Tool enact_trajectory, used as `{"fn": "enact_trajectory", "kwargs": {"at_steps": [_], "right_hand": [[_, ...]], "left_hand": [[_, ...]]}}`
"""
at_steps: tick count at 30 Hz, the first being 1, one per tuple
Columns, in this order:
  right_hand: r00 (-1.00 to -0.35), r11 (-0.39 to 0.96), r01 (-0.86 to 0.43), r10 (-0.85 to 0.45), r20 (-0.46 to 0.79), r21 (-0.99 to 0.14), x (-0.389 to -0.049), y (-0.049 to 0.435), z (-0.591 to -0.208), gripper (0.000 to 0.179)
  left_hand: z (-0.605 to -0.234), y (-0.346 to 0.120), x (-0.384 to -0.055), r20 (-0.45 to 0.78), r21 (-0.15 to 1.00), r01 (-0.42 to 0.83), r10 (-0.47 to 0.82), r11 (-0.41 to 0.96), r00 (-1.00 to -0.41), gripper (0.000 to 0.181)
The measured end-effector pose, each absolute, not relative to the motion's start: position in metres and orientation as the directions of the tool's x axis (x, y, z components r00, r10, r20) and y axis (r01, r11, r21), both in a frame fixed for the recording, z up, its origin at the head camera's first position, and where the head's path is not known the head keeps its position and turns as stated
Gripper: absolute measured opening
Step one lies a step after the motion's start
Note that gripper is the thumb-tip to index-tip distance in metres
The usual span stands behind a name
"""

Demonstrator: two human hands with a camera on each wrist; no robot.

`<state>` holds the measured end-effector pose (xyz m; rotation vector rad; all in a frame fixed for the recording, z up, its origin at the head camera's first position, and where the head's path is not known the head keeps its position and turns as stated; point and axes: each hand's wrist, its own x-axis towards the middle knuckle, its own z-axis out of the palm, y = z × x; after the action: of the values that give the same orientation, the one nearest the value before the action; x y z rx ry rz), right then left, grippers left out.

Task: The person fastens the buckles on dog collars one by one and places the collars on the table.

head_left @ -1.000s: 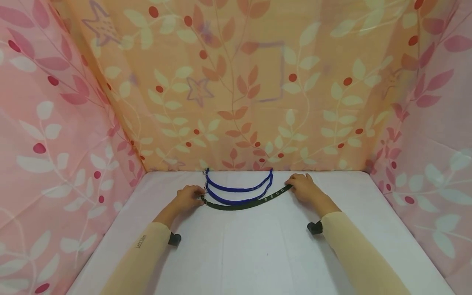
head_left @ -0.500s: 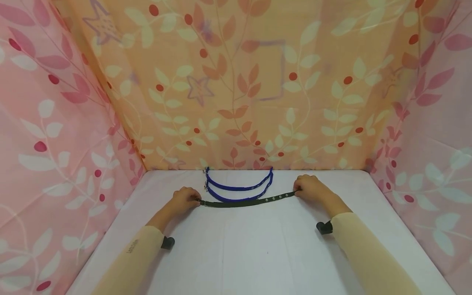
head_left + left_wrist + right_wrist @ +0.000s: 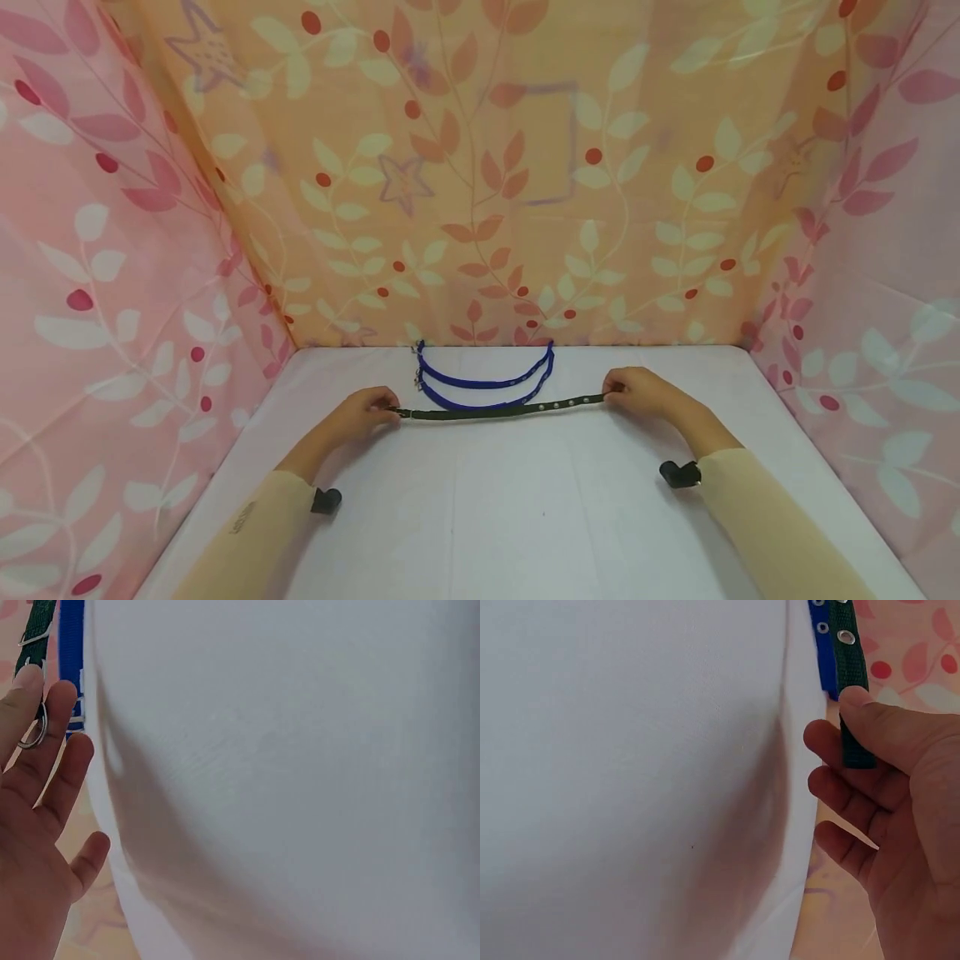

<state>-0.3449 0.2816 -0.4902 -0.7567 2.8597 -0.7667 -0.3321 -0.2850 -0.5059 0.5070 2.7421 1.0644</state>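
Observation:
A dark green collar [image 3: 480,414] with metal eyelets stretches almost straight between my two hands, near the back of the white table. My left hand [image 3: 369,412] pinches its buckle end; in the left wrist view the thumb and forefinger grip the green strap [image 3: 35,630] just beside a metal ring [image 3: 34,735]. The plain tip, past the eyelets, is pinched between thumb and fingers of my right hand [image 3: 639,393], and the tip [image 3: 859,754] pokes out below the thumb in the right wrist view. Behind the green collar lie two blue collars [image 3: 480,384], curved, one in front of the other.
The white table [image 3: 510,517] ends at the back against a yellow-orange leaf-patterned curtain [image 3: 480,208]. Pink patterned curtains [image 3: 112,317] close off both sides. The blue collars' ends reach the table's back edge.
Both hands have moved apart and slightly toward me, drawing the green collar from a sagging curve into a nearly straight line. The blue collars stay in place.

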Motion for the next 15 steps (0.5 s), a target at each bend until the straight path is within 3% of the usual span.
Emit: {"fn": "enact_trajectory", "kwargs": {"at_steps": [15], "right_hand": [[-0.933,0.597,-0.294,-0.347,0.090,-0.746,-0.300,0.294,-0.478,0.018]], "left_hand": [[-0.482,-0.293,-0.297,0.026,0.884,0.223,0.433,0.411,-0.901,0.025]]}}
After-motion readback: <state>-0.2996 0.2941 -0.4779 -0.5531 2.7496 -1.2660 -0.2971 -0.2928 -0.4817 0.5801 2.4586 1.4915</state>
